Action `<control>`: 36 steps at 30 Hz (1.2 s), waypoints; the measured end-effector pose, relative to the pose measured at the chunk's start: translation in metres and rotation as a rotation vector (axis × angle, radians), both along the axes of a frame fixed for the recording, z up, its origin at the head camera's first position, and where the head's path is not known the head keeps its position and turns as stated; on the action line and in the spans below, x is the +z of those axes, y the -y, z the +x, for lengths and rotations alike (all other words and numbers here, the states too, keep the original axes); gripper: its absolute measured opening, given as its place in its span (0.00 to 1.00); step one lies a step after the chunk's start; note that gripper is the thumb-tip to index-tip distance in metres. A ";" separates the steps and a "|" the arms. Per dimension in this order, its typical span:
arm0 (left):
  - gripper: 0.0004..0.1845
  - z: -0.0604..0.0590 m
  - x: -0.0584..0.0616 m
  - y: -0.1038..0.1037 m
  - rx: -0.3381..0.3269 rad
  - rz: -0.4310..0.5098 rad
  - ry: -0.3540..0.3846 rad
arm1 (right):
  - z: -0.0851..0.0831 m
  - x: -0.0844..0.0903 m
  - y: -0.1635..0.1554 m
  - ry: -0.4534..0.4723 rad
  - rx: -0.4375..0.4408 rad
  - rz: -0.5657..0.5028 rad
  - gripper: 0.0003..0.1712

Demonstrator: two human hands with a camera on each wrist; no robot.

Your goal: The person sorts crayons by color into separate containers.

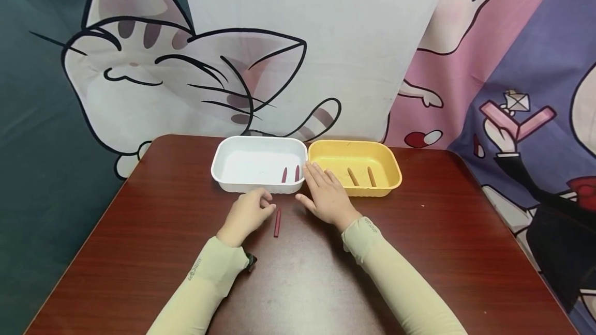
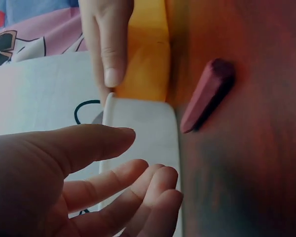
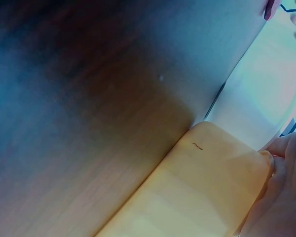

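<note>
A dark red crayon (image 1: 277,223) lies on the table in front of the white tray (image 1: 244,164). Just left of it is my left hand (image 1: 247,214), fingers loosely bent and nothing between them. In the left wrist view, thumb and fingertips stand apart, with the crayon (image 2: 204,98) beyond them. My right hand (image 1: 329,199) lies with straight fingers across the near left corner of the yellow tray (image 1: 392,167), beside the white tray's right end. Two dark red crayons (image 1: 284,174) sit in the white tray, and two brownish sticks (image 1: 353,177) in the yellow one.
Both trays stand side by side near the far edge of the brown wooden table (image 1: 158,221). A cloth backdrop (image 1: 363,40) with cartoon animals hangs right behind it. Something small and dark (image 1: 250,261) shows at the left wrist.
</note>
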State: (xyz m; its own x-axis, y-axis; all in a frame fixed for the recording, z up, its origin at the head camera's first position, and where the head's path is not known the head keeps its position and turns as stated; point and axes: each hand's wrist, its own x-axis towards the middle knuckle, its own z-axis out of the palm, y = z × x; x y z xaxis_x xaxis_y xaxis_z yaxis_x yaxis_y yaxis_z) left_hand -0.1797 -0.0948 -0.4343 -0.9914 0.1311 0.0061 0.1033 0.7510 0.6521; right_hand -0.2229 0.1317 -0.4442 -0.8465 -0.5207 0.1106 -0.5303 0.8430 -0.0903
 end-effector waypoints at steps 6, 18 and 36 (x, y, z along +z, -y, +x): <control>0.11 0.004 -0.010 -0.006 0.001 -0.036 0.044 | 0.000 -0.002 0.000 -0.011 0.006 -0.006 0.44; 0.13 0.003 -0.016 -0.021 -0.016 -0.126 0.083 | -0.001 -0.003 -0.001 -0.029 0.010 0.006 0.45; 0.11 0.008 -0.017 -0.023 -0.018 -0.193 -0.011 | -0.002 -0.004 -0.001 -0.009 -0.001 0.010 0.44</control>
